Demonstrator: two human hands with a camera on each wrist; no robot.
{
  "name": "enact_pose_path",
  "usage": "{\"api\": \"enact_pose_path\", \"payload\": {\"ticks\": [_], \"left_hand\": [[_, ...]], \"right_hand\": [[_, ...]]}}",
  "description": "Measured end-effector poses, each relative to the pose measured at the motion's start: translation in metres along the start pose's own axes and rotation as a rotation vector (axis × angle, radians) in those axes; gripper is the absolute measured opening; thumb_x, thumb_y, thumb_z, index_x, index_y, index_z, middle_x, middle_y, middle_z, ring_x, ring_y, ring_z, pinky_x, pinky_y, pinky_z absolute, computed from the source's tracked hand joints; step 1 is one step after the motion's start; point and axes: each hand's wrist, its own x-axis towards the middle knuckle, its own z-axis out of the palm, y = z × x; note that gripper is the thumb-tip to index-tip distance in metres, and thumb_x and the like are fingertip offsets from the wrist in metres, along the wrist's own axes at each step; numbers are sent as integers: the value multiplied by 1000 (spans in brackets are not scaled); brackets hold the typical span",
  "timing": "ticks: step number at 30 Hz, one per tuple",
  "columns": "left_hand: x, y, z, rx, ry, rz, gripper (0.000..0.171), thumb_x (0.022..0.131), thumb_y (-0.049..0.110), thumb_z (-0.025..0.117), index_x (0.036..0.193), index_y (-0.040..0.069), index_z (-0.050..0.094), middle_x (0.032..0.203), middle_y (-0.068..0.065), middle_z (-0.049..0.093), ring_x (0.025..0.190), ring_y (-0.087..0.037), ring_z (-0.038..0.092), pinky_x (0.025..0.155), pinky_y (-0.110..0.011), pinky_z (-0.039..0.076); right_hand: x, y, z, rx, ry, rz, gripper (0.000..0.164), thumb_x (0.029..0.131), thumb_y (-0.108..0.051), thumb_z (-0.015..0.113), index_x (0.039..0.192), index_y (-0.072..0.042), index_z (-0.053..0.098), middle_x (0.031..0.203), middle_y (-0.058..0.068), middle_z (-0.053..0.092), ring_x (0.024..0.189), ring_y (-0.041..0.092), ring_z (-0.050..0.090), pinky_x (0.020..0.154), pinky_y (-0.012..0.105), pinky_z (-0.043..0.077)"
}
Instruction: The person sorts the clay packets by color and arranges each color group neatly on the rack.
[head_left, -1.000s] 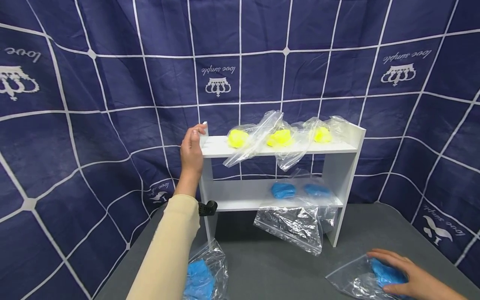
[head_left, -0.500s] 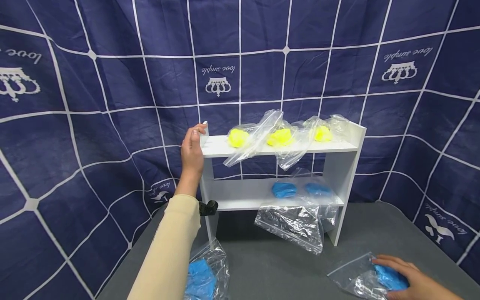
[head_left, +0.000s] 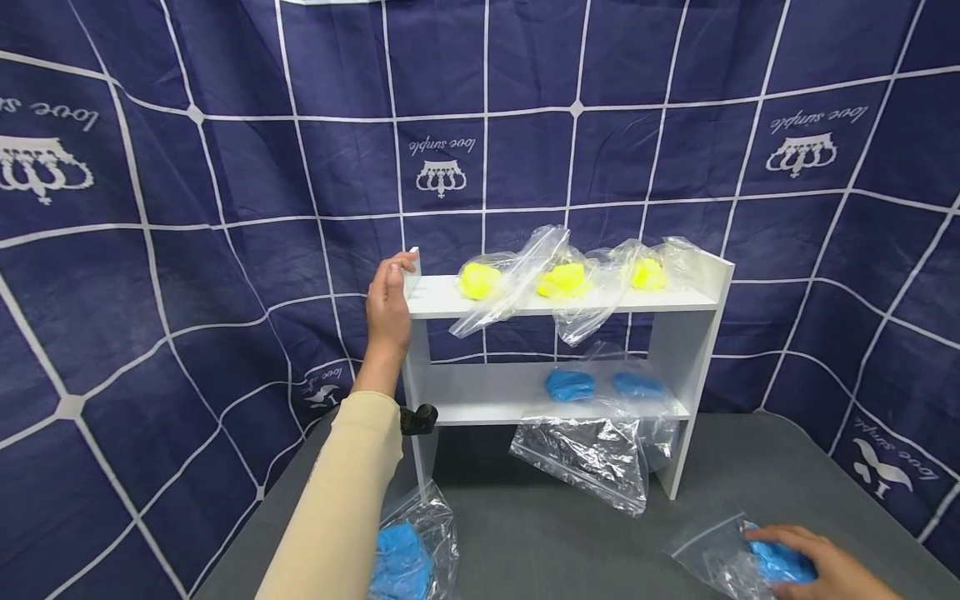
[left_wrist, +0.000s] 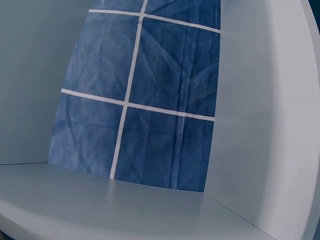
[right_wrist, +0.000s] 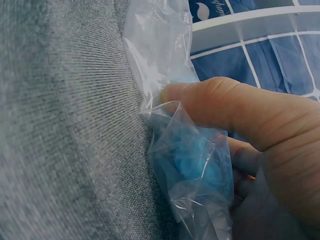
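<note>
My left hand [head_left: 390, 304] grips the left side panel of a white two-tier shelf [head_left: 495, 414], its fingers over the panel's upper edge. In the left wrist view only the shelf's inner boards [left_wrist: 110, 205] show, not the hand. At the lower right, my right hand [head_left: 828, 568] holds a clear zip bag [head_left: 708, 550] with a blue lump in it, just above or on the dark grey tabletop. The right wrist view shows the thumb [right_wrist: 215, 102] pressing the bag's plastic over the blue lump [right_wrist: 195, 160]; the other fingers are partly hidden behind it.
Three bagged yellow lumps [head_left: 562, 281] lie on the top tier. Two bagged blue lumps [head_left: 570, 386] sit at the right of the lower tier, their plastic hanging over the front. Another bagged blue lump [head_left: 402, 562] lies on the tabletop [head_left: 547, 542] by the left sleeve.
My right hand has shifted slightly to the right and closed on the bag, which has moved a little with it. The left hand stays on the shelf. The head view has tilted slightly.
</note>
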Motion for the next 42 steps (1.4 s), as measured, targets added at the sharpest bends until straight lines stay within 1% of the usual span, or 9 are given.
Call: {"api": "enact_pose_path", "payload": {"ticks": [6,12,15,17,20,22,29,34,42], "left_hand": [[0,0,-1,-6,2,16,33,100,9,32,100,-17,53,125,-31,63,130,-41,54,106,-24,36],[0,-2,-2,-30,17,26,33,100,8,32,100,-18,53,124,-33,62,130,-43,53,106,-22,36],[-1,-2,-3,-33,9,15,33,101,9,32,100,-18,53,125,-33,62,131,-42,53,108,-23,35],[-1,-3,-3,-29,4,9,33,101,9,32,100,-18,53,125,-32,62,131,-42,53,110,-25,35],[-2,-3,-3,-24,6,12,34,101,8,32,99,-19,52,125,-33,61,131,-43,52,111,-28,35],[-2,-3,-3,-23,5,19,34,101,8,31,99,-19,52,125,-33,61,131,-43,52,111,-29,35],[0,0,-2,-21,-9,35,34,100,8,31,100,-18,52,125,-34,61,132,-43,52,110,-27,34],[0,0,-2,-10,-3,24,34,100,8,31,100,-19,52,126,-33,61,132,-43,52,111,-29,35],[-1,1,0,0,-6,3,34,101,10,32,100,-18,52,127,-32,61,132,-41,52,112,-31,34]], "right_hand": [[1,-6,-5,27,-26,-4,57,82,-6,78,132,-27,61,122,-32,52,97,-16,45,66,15,40],[12,-29,-7,-79,13,-24,56,77,-14,83,128,-29,63,122,-26,56,100,-15,45,66,15,39],[18,-48,-10,-141,22,-37,58,76,-19,84,128,-31,63,124,-24,57,104,-15,44,66,16,38],[24,-60,-12,-159,45,-83,61,74,-18,86,129,-29,63,127,-21,57,109,-15,44,67,16,38],[32,-80,-22,-127,63,-129,65,73,-16,86,132,-24,62,133,-19,55,116,-15,41,68,16,41],[39,-97,-32,-100,75,-123,66,73,-15,86,134,-23,61,136,-19,52,119,-18,37,69,15,42],[72,-160,-58,-169,216,-230,79,61,-6,91,132,-21,62,138,-7,55,126,-10,39,81,14,45],[100,-191,-70,-166,177,-255,77,67,-7,89,135,-27,60,141,-8,53,126,-8,40,74,20,47],[139,-208,-82,-103,78,-229,65,80,-15,83,137,-33,57,142,-8,53,129,-4,43,80,26,52]]}}
